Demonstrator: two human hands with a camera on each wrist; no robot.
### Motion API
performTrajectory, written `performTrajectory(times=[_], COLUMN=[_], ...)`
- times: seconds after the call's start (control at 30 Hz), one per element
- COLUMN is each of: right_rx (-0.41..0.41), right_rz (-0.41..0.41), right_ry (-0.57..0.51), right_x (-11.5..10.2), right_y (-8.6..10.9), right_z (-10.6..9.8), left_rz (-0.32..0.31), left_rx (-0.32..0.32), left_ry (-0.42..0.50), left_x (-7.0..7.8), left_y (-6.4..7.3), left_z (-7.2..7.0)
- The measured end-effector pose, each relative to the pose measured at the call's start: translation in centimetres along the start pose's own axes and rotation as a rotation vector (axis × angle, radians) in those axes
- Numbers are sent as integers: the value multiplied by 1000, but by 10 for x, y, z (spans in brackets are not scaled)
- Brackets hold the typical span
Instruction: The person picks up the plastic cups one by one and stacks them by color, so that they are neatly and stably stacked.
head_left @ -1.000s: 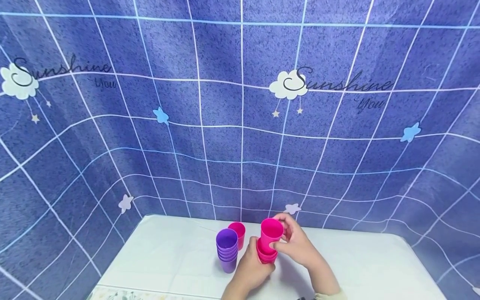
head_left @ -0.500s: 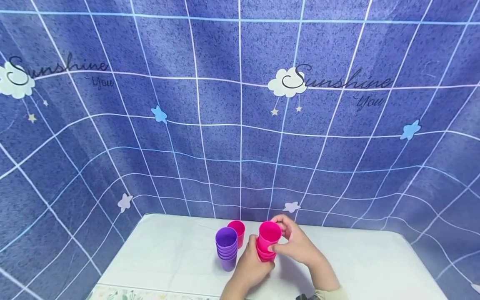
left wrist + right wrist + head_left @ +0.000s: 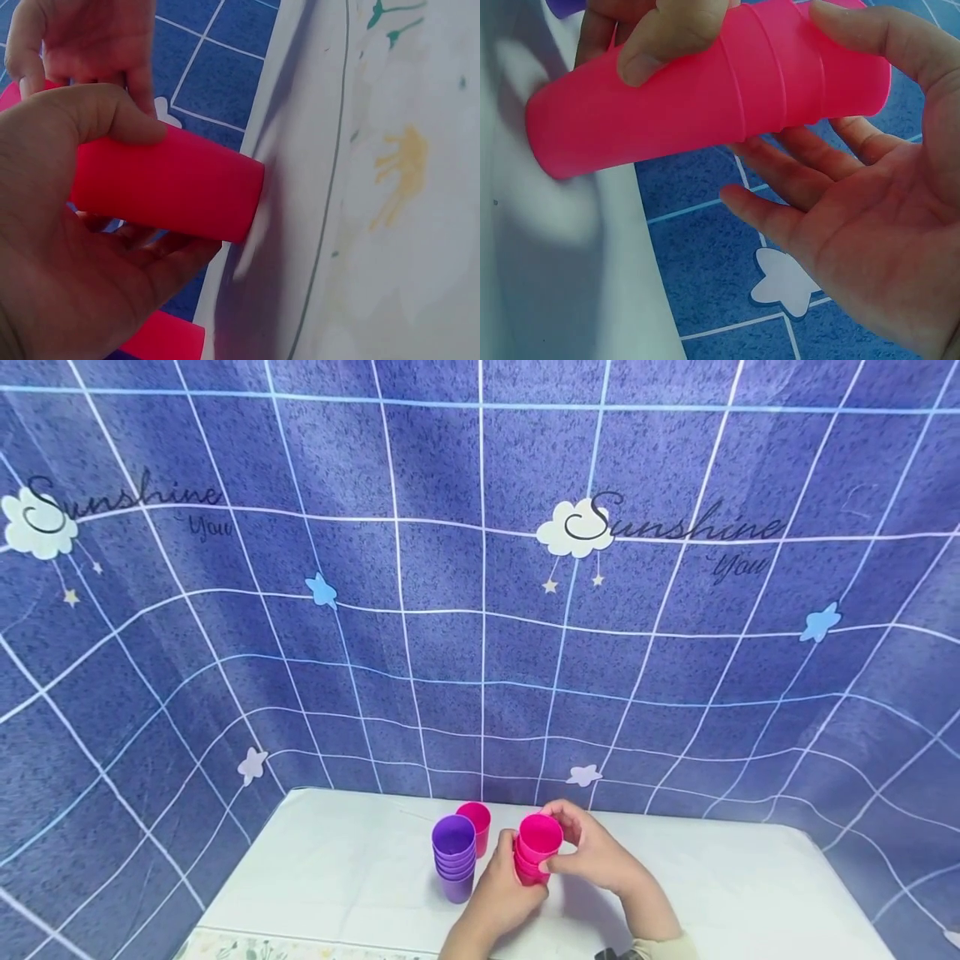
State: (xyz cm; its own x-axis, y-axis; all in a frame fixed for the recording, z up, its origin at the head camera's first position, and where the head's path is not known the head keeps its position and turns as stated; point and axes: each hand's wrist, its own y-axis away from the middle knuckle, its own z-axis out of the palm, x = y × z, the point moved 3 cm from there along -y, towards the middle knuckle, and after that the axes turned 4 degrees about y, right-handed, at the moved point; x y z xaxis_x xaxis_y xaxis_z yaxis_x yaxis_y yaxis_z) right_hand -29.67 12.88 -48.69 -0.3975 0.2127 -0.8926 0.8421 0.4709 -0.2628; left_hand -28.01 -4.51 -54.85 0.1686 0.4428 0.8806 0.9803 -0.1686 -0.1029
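Observation:
My left hand [image 3: 502, 892] wraps round a stack of pink plastic cups [image 3: 172, 184], thumb on one side and fingers on the other. With thumb and fingers, my right hand [image 3: 602, 858] holds the uppermost pink cup [image 3: 542, 837], which sits nested in the stack. Several rims show close together in the right wrist view, where the right thumb [image 3: 885, 34] presses near the top cup's rim. The stack stands upright, its base at the white tabletop. Left of it is a nested stack of purple cups [image 3: 454, 860], with a single pink cup [image 3: 482, 837] behind.
The white table [image 3: 337, 860] meets a blue gridded curtain [image 3: 450, 568] at its back and sides. A floral-patterned cloth [image 3: 255, 948] lies along the front left edge. A dark band shows at the right wrist.
My right hand has lowered the top pink cup down into the stack that the left hand grips. The left hand, the purple cups and the single pink cup have stayed in place.

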Motion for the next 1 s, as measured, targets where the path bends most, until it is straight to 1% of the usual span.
performTrajectory(times=[0.13, 0.27, 0.37, 0.73, 0.87, 1.0], right_rx=[-33, -59, -80, -134, -153, -136], right_rz=[-2, -23, -37, -37, -39, -49], right_ry=[-5, -15, -17, -51, -101, -181], right_x=[5, 8, 9, 9, 11, 15], right_y=[1, 0, -2, -1, -1, 0], right_z=[1, 2, 3, 4, 2, 0], left_rz=[0, 1, 1, 9, 1, -13], left_rx=[-7, -3, 2, -2, -2, -12], left_ry=[6, 7, 7, 10, 15, 18], left_x=[0, 0, -1, -4, -3, 0], left_y=[1, 1, 1, -1, 0, 2], left_z=[1, 1, 1, 2, 1, 2])
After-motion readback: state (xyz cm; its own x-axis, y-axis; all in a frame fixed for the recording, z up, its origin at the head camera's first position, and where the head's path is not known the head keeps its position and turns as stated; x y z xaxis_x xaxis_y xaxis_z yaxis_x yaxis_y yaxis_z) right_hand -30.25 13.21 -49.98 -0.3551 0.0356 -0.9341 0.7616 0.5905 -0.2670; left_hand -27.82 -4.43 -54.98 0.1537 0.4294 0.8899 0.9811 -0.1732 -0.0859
